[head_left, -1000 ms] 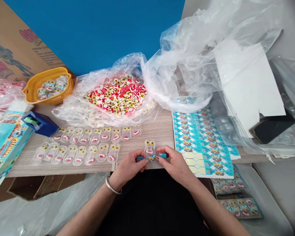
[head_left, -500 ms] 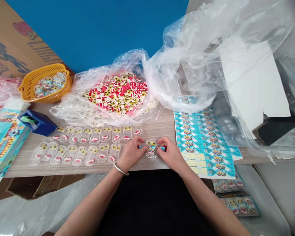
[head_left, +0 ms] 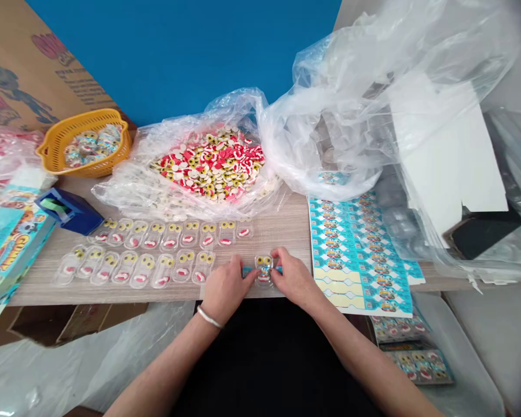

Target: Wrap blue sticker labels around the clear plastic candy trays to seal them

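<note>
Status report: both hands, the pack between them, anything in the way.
Left hand, right hand holding opposite ends of blue label strip. Strip across blister pack. Blister pack rows left, label sheets right; neither in the way.

Eighteen clear trays (head_left: pixel 129 266) on the desk (head_left: pixel 282 225), two hands

At centre left, nine trays form the upper row and eight the lower; one more lies between the left hand (head_left: pixel 226 289) and the right hand (head_left: pixel 293 281), with one blue label (head_left: pixel 264 270) across it. Most trays show two yellow eyes (head_left: pixel 205 229) and one mouth (head_left: pixel 207 238). Three bare slots (head_left: pixel 339 286) mark the label sheet (head_left: pixel 381 266) right of centre. Upper left, one yellow basket (head_left: pixel 115 160); just below it, one tape dispenser (head_left: pixel 76 214). Loose pieces (head_left: pixel 212 165) at upper centre: uncountable.
</note>
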Motion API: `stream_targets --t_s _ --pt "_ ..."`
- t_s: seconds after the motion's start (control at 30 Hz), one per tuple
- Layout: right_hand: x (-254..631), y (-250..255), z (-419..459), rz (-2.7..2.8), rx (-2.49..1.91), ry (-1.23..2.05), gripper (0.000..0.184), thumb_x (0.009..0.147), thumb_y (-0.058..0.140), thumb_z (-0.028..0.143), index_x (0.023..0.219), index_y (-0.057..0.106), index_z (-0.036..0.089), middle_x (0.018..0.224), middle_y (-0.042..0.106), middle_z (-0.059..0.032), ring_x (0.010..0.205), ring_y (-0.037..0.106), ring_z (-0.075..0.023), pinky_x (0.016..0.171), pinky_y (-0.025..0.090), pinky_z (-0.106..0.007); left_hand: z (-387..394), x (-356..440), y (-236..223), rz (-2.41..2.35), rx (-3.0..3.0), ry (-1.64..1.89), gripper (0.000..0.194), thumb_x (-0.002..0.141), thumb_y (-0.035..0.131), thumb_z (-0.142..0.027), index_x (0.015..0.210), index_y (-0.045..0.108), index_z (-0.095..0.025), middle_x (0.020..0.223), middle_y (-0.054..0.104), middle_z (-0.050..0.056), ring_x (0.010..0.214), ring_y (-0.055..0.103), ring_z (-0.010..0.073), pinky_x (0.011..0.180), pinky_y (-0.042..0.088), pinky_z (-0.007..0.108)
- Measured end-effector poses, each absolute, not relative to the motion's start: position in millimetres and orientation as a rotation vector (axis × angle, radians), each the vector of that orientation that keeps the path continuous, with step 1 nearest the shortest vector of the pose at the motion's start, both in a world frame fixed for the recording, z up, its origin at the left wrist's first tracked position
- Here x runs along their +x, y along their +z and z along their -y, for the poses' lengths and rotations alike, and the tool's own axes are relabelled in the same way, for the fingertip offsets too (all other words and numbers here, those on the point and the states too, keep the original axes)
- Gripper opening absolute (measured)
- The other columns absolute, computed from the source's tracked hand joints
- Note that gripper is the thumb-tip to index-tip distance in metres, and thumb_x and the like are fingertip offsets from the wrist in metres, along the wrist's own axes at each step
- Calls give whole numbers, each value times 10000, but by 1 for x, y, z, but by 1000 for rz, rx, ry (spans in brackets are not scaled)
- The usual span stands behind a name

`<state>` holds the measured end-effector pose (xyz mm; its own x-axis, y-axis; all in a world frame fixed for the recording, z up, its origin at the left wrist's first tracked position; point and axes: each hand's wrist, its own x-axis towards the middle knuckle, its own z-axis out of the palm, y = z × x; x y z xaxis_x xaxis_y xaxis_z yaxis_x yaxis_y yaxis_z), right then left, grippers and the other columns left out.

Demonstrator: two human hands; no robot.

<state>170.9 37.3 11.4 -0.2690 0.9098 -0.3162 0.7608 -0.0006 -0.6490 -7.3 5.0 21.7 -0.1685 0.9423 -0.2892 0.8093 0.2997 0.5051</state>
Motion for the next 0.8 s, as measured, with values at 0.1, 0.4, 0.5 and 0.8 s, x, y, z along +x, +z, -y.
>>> stream_targets --t_s 0.1,0.4,0.5,0.8 --pt "156 10 -18 2087 -1719 1164 262 811 578 125 1055 535 212 835 671 -29 761 642 -203 670 391 -280 43 -30 23 -2032 1411 329 367 781 662 -558 643 578 -228 542 563 20 566 573 221 591 298 280" --pt "120 12 -4 2184 -1604 1185 250 796 584 128 1034 551 198 813 667 -38 753 636 -213 666 389 -295 80 -32 5 -1390 138 932 374 708 815 -383 983 699 -157 1052 743 121 919 707 220 811 548 301" --pt "117 12 -3 2203 -1577 1202 261 776 599 126 1025 561 195 797 667 -29 738 626 -202 655 384 -290 71 -25 1 -1331 45 982 288 714 822 -312 916 717 -135 939 763 112 808 721 192 744 571 272" --pt "151 31 -3 1779 -1534 1562 371 782 713 400 1079 633 192 864 715 -31 616 577 -134 590 417 -274 75 -28 27 -1416 141 984 331 633 872 -352 806 726 -109 769 753 85 674 694 163 659 576 261"
